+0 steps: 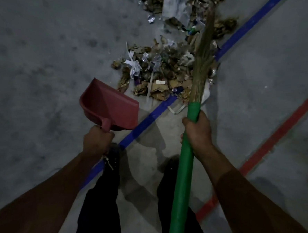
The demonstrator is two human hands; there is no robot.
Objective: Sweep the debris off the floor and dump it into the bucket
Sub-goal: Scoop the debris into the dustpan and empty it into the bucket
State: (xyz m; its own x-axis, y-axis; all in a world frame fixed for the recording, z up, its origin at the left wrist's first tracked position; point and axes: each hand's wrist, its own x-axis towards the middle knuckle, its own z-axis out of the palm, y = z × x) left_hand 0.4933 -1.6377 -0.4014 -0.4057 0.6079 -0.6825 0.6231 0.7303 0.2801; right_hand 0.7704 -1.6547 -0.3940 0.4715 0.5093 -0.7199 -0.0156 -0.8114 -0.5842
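Red plastic dustpan in your left hand, green-handled broom in your right, debris ahead of you.

Your left hand (98, 140) was closed around the handle of the dustpan (111, 105), which hung tilted above the grey floor (29, 73) with its lip not yet down beside the debris (157, 71). Sweeping then would likely have pushed scraps under or past the pan. The heap straddled the blue line (149, 117) and trailed away from you, so one stroke could have scattered the light paper and foil. Your right hand (198, 131) gripped the broom (187, 136) just below its bristles, which lay over the pile's right edge. No bucket was in view, so a full pan risked spilling on the way.
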